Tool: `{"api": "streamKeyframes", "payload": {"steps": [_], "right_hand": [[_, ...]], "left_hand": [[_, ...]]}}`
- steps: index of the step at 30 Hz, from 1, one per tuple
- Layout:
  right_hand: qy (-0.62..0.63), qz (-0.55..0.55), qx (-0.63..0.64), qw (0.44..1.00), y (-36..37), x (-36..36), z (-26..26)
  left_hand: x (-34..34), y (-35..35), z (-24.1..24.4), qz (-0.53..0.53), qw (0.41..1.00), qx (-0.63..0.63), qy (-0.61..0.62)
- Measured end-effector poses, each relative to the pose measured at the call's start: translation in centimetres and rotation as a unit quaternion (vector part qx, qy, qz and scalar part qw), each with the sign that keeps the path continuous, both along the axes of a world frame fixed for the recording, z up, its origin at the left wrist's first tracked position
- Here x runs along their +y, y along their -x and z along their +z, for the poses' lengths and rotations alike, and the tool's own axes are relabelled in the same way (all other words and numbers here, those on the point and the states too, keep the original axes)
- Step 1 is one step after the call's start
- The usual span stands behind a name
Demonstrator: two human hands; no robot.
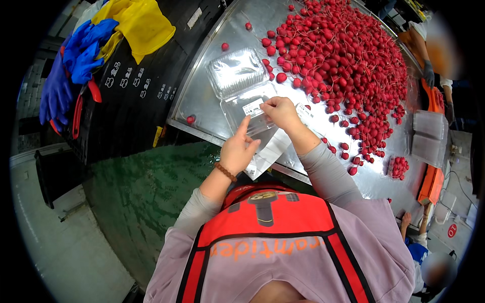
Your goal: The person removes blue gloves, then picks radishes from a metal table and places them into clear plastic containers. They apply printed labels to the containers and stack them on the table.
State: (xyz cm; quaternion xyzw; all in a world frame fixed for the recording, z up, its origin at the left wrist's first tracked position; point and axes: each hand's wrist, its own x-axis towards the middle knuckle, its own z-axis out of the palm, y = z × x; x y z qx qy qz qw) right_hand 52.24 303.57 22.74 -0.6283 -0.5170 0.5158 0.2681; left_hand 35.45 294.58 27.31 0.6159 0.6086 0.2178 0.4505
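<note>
An open clear plastic clamshell container (238,70) lies before me near the table edge, one half further from me than the other. Over its nearer half is a white printed label (252,108). My right hand (283,113) pinches the label's right end between thumb and finger. With fingers apart, my left hand (238,151) points its index fingertip at the label's lower edge; whether it touches is hard to tell. A strip of label backing paper (273,149) runs under my right forearm and hangs over the table edge. It bears more labels.
A large heap of red radishes (341,57) covers the far side of the metal table (197,94). Stacked clamshells (428,138) and a filled pack (398,167) are at right. Black crates (140,91) with gloves (140,26) stand left. Co-workers' gloved hands (429,74) are beyond the table.
</note>
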Motion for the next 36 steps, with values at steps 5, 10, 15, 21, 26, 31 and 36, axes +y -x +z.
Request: {"api": "streamKeyframes", "payload": {"steps": [5,10,15,21,26,31,36], "right_hand": [[-0.073,0.012,-0.099,0.992,0.3,-0.1,-0.6],[-0.098,0.032,-0.174,0.979,0.6,-0.4,-0.1],[-0.212,0.018,-0.366,0.906,0.7,-1.8,2.3],[-0.272,0.025,-0.394,0.878,-3.0,-4.7,-0.6],[-0.213,0.058,-0.347,0.911,-1.3,-7.1,1.0],[-0.254,0.051,-0.284,0.923,-0.9,-7.1,1.5],[-0.319,-0.007,-0.154,0.935,-2.0,-5.0,2.0]], "left_hand": [[2.0,-0.7,-1.0,-0.054,0.996,0.051,0.040],[2.3,-1.3,-1.8,-0.070,0.994,0.083,0.021],[1.9,-1.1,-0.8,-0.062,0.992,0.094,0.059],[-2.2,3.9,-5.3,0.110,0.993,0.024,-0.034],[-1.7,3.2,-4.4,0.139,0.985,-0.100,0.016],[-1.8,3.4,-3.8,0.158,0.979,-0.127,-0.018],[-1.8,2.5,-1.4,0.229,0.930,-0.285,-0.049]]}}
